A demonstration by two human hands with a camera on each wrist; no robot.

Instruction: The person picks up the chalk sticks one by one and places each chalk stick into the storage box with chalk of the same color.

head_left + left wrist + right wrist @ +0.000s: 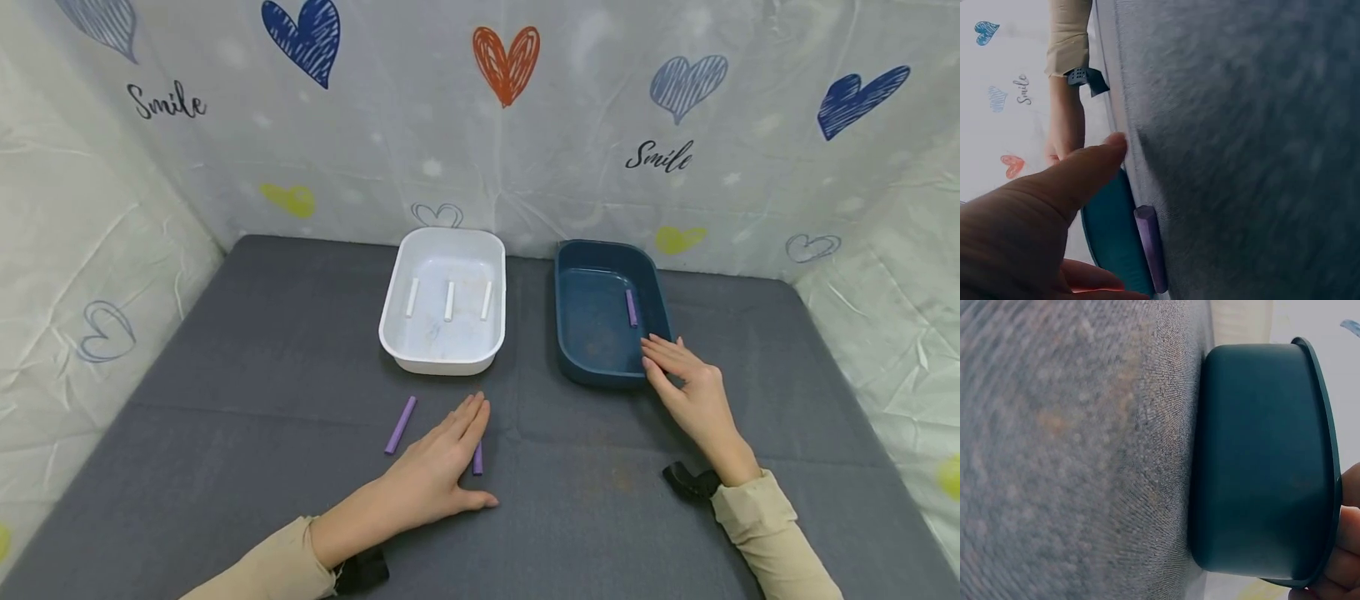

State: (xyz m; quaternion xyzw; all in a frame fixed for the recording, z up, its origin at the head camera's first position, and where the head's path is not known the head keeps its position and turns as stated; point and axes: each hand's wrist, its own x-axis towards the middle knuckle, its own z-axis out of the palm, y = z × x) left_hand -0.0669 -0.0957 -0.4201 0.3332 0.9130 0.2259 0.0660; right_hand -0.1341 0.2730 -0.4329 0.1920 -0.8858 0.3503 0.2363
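My left hand (450,454) lies flat on the grey mat (262,350) with its fingers straight. A short purple stick (477,459) (1150,247) lies right beside its fingers, partly covered. A second purple stick (401,424) lies loose just left of the hand. My right hand (669,360) rests with straight fingers (1344,550) on the near right rim of the dark blue tray (600,377) (1260,462) (1110,240). Inside that tray lies one purple stick (632,307). The white tray (390,321) to its left holds three white sticks (448,301) side by side.
Both trays stand side by side at the back of the mat, close to a white curtain printed with hearts (507,62) that walls in the back and both sides. Bare mat stretches to the left and along the front edge.
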